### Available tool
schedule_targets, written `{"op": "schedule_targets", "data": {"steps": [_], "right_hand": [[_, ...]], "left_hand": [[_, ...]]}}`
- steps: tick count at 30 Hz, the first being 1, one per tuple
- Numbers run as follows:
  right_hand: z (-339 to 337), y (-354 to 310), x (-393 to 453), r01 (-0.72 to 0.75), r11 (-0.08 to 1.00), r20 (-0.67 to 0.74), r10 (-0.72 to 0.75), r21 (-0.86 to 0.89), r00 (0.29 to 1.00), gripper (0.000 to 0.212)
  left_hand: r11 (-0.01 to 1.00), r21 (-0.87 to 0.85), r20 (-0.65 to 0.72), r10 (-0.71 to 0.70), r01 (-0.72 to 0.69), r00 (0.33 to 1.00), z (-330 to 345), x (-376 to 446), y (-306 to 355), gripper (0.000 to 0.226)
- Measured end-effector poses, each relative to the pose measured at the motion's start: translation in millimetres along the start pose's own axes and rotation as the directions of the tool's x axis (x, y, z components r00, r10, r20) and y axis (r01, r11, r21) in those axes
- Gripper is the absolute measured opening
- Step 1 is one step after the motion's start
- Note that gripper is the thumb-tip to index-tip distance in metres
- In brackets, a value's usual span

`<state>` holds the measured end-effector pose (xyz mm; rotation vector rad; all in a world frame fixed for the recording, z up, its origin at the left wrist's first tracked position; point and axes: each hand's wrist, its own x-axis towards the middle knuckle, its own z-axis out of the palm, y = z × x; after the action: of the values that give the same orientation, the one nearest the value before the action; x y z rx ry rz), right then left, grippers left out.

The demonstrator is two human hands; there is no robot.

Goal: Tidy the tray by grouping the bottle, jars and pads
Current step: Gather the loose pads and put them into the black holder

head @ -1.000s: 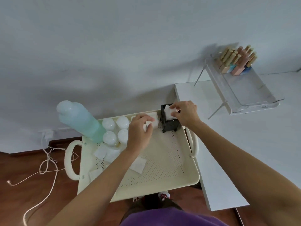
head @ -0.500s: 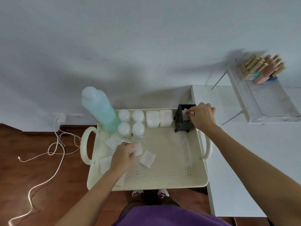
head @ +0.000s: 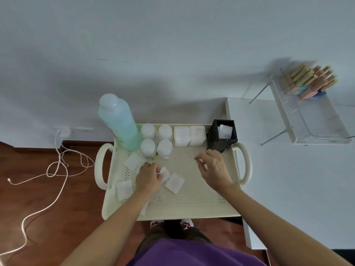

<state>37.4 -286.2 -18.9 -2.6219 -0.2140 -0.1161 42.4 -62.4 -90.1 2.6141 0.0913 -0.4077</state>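
A cream perforated tray (head: 192,206) holds a tall pale green bottle (head: 120,121) at its back left. Beside it stand several white-lidded jars (head: 156,141), then two stacks of white pads (head: 189,135) and a black holder (head: 222,135) with pads inside. Loose pads lie on the tray's left half: one (head: 132,161) near the jars, one (head: 124,189) at the left edge, one (head: 174,183) in the middle. My left hand (head: 148,178) pinches a pad (head: 164,173). My right hand (head: 214,168) hovers over the tray in front of the holder, fingers apart and holding nothing.
A white table (head: 288,179) adjoins the tray on the right, carrying a clear rack (head: 315,120) with wooden-capped items (head: 311,81). A white cable (head: 57,169) trails over the wooden floor at the left. The wall is right behind the tray.
My right hand left the black holder and came down over the tray, leaving a pad inside it. My left hand went from the pad stacks to the loose pads and took hold of one.
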Motion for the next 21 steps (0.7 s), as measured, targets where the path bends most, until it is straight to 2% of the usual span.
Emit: {"op": "schedule_targets", "data": {"steps": [4, 9, 11, 14, 18, 21], "right_hand": [[31, -5, -13, -0.156, 0.988, 0.223, 0.149, 0.018, 0.963, 0.015], [65, -13, -17, -0.360, 0.933, 0.398, 0.327, 0.010, 0.857, 0.037], [78, -17, -17, -0.402, 0.916, 0.413, 0.374, -0.020, 0.831, 0.044], [93, -20, -19, -0.416, 0.907, 0.385, 0.410, -0.071, 0.827, 0.045], [101, -18, -20, -0.460, 0.886, 0.371, 0.449, -0.064, 0.813, 0.029], [95, -15, -22, -0.469, 0.883, 0.373, 0.430, 0.015, 0.822, 0.014]], "left_hand": [[0.996, -0.065, -0.047, 0.054, -0.057, 0.997, -2, -5, -2, 0.008], [0.957, -0.274, -0.117, 0.061, -0.092, 0.991, -18, -21, 0, 0.013], [0.942, -0.316, -0.134, 0.072, -0.111, 0.988, -27, -29, 1, 0.016], [0.921, -0.367, -0.142, 0.086, -0.133, 0.986, -42, -38, 4, 0.017], [0.880, -0.430, -0.165, 0.143, -0.202, 0.976, -63, -40, 19, 0.021], [0.856, -0.433, -0.207, 0.209, -0.281, 0.956, -78, -34, 42, 0.023]]}}
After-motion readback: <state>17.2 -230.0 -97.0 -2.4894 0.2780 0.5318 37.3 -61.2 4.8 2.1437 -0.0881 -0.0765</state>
